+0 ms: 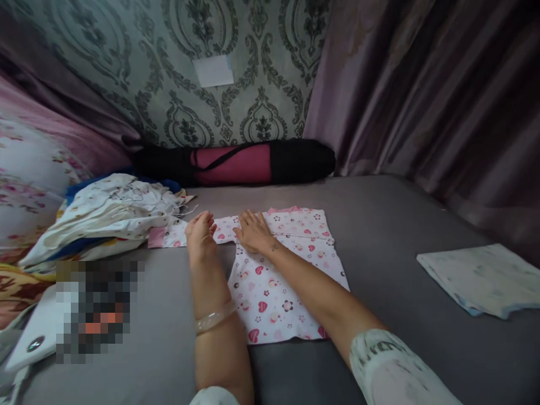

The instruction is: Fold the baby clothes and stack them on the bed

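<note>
A small white shirt (270, 292) with pink hearts and flowers lies spread on the grey bed sheet, one long sleeve (225, 228) stretched out to the left and ending in a pink cuff. My right hand (253, 232) rests flat on the shirt's upper part, fingers extended. Over the outstretched sleeve is my left hand (201, 230), its fingers curled in; whether cloth is caught inside them is hidden. The right forearm crosses part of the shirt body.
A pile of crumpled clothes (113, 208) lies left of the sleeve. A folded pale cloth (481, 275) is at the right. Along the patterned wall lies a black and pink long bag (236, 164). A white device (46, 326) with a cable sits at the lower left, beside a blurred patch.
</note>
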`<act>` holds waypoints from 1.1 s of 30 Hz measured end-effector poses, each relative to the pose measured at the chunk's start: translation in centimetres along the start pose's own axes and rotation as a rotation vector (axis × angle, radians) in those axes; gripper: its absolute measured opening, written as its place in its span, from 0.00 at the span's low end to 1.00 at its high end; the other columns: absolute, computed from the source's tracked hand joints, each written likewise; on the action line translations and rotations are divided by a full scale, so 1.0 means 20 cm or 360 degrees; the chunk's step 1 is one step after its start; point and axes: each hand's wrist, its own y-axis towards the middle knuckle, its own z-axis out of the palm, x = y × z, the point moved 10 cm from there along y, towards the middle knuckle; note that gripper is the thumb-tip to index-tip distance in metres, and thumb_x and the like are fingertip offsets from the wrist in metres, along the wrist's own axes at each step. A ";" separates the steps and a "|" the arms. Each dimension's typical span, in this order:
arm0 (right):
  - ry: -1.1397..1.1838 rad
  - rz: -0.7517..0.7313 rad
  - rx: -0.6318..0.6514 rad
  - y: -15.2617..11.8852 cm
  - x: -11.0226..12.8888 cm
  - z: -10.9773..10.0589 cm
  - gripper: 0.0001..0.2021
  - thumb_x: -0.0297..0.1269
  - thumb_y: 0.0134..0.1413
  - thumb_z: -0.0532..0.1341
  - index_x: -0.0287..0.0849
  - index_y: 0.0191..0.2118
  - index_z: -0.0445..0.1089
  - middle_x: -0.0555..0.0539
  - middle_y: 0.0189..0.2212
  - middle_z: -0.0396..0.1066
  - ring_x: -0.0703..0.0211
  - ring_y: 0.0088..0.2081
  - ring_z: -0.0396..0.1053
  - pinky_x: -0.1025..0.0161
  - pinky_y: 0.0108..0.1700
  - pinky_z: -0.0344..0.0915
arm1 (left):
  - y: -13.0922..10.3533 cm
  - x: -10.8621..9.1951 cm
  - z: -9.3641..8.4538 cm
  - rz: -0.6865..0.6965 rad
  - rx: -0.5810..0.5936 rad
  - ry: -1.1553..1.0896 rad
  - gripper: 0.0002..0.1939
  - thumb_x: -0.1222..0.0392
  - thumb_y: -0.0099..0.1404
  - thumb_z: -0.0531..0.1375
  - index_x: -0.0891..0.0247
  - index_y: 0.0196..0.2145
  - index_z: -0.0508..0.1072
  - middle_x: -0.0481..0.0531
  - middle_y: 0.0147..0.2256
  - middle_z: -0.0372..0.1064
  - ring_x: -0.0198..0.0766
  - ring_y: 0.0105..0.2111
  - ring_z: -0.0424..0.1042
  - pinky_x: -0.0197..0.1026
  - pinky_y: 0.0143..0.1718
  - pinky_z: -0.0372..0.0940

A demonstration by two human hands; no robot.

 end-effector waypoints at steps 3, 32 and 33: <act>0.0004 -0.0015 -0.0038 -0.01 0.01 0.06 0.30 0.47 0.67 0.42 0.32 0.67 0.51 0.40 0.68 0.47 0.50 0.68 0.40 0.49 0.67 0.34 | 0.02 0.02 -0.01 0.0022 -0.0008 0.0011 0.10 0.60 0.50 0.62 0.61 0.32 0.67 0.48 0.34 0.67 0.35 0.35 0.69 0.41 0.41 0.63; -0.0066 0.0522 0.0039 -0.19 -0.66 -0.17 0.31 0.48 0.67 0.35 0.38 0.69 0.45 0.40 0.70 0.38 0.48 0.69 0.32 0.44 0.66 0.29 | -0.07 0.05 0.16 0.0003 0.0275 0.0318 0.09 0.57 0.53 0.62 0.62 0.33 0.70 0.51 0.32 0.71 0.36 0.35 0.71 0.42 0.41 0.64; -0.0118 0.0557 -0.0030 -0.21 -0.70 -0.20 0.31 0.47 0.67 0.36 0.35 0.69 0.45 0.39 0.70 0.38 0.48 0.69 0.32 0.44 0.66 0.28 | -0.07 0.05 0.16 0.0017 0.0274 0.0310 0.09 0.57 0.53 0.62 0.62 0.32 0.70 0.51 0.32 0.71 0.36 0.34 0.70 0.42 0.40 0.64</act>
